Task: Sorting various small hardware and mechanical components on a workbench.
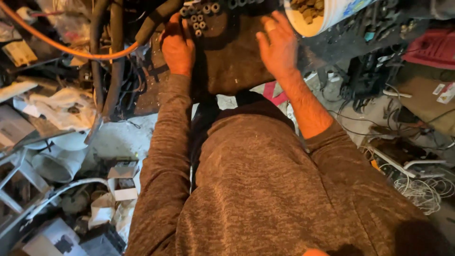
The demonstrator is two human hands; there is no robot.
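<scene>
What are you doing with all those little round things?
A person in a brown knitted top leans over a dark, dusty work surface. The left hand rests beside a cluster of small dark metal cylinders. The right hand lies flat, fingers spread, near a white plastic bucket of brown lumps. Neither hand grips anything.

Lit warmly and unevenly from above, with an orange cast over everything. Brightest on the pale floor (118,137) and white bucket (322,19) at the top edge. Deep shadow across the dark bench (232,66) and upper corners. Slightly soft throughout, grainy in dark areas. Stretched and bent toward the edges by a wide lens. No strong glare.
</scene>
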